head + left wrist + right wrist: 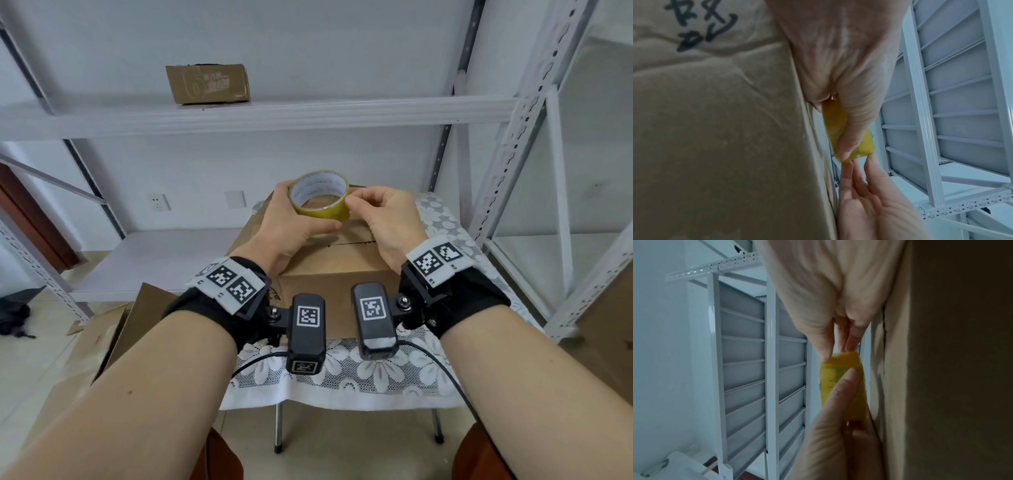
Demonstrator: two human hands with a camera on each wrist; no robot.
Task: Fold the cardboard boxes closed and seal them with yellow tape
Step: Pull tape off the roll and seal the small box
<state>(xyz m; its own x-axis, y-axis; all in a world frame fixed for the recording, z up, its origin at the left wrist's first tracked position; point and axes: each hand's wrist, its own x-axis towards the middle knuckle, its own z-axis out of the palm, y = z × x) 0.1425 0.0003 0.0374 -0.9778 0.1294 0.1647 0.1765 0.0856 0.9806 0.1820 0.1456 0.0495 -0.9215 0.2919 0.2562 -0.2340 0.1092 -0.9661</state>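
A roll of yellow tape (322, 197) is held above the far half of a brown cardboard box (329, 270) whose top flaps lie folded shut. My left hand (291, 222) grips the roll, thumb across its near side and fingers behind it. My right hand (376, 212) pinches the roll's right edge with thumb and fingertips. In the left wrist view my left thumb lies over the yellow tape (866, 145), and the right hand's fingertips (869, 162) touch its end. In the right wrist view the right hand's fingers (851, 344) meet the roll (842, 363) beside the box (941, 369).
The box stands on a small table with a white lace cloth (359, 373). A second cardboard box (208, 84) sits on the upper shelf. Flattened cardboard (113, 335) leans at the left by the floor. White shelf uprights (507, 154) rise at the right.
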